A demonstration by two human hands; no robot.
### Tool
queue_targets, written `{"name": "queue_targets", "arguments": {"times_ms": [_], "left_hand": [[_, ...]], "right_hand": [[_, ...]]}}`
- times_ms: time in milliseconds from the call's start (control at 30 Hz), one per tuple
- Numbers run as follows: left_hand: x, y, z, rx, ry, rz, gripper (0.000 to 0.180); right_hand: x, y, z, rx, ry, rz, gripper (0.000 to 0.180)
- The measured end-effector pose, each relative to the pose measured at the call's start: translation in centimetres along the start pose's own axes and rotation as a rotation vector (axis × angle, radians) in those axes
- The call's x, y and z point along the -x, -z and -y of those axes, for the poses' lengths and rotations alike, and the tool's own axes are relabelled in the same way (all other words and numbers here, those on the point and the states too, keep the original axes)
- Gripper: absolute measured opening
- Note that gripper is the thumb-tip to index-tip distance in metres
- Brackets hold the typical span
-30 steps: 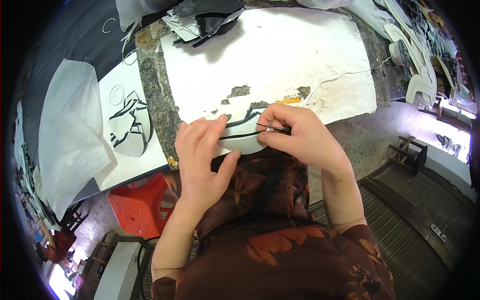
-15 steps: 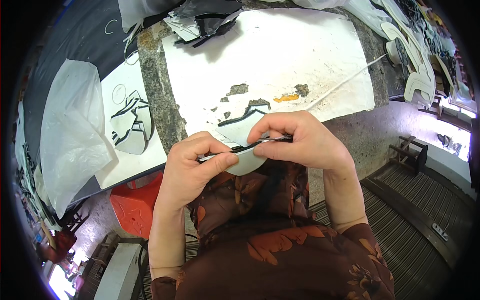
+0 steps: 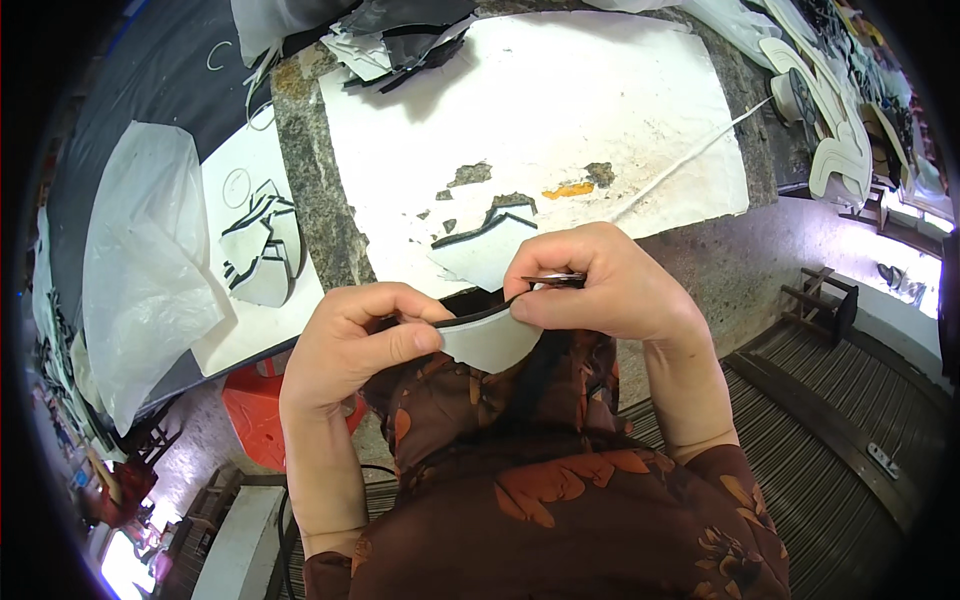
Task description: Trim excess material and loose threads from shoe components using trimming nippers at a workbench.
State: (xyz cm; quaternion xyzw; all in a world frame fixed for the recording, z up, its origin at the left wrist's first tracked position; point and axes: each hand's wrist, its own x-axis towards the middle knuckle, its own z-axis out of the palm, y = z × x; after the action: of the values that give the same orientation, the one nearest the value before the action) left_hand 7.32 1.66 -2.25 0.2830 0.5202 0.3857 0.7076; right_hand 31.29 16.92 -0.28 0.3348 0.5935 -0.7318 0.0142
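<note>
Both hands have drawn back from the white sheet (image 3: 560, 110) toward the person's body since the earlier frame, carrying the pale piece (image 3: 490, 342) off the sheet to just past the near edge of the tabletop (image 3: 310, 200). Left hand (image 3: 355, 335) is closed on the piece's left end, thumb pressed along its dark edge strip. Right hand (image 3: 600, 290) is closed on the right end, fingertips pinching the strip together with a thin dark tool whose tip shows above the thumb. A second cut piece (image 3: 490, 245) with dark trim lies on the sheet's near edge, just beyond the hands. Left of the sheet, a small stack of similar pieces (image 3: 260, 250) sits on white paper, beside crumpled clear plastic (image 3: 145, 260).
</note>
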Motion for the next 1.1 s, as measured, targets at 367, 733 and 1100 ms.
{"name": "queue_targets", "arguments": {"times_ms": [367, 733, 1100], "left_hand": [[0.6, 1.0, -0.6, -0.011, -0.102, -0.045, 0.037], [-0.4, -1.2, -1.4, -0.216, 0.107, -0.155, 0.014], [0.3, -0.1, -0.6, 0.001, 0.102, -0.218, 0.015]], "right_hand": [[-0.8, -0.6, -0.6, 0.053, 0.006, -0.006, 0.007], [-2.0, -2.4, -0.5, 0.229, 0.115, 0.031, 0.012], [-0.1, -0.9, 0.6, 0.924, 0.615, -0.120, 0.024]]}}
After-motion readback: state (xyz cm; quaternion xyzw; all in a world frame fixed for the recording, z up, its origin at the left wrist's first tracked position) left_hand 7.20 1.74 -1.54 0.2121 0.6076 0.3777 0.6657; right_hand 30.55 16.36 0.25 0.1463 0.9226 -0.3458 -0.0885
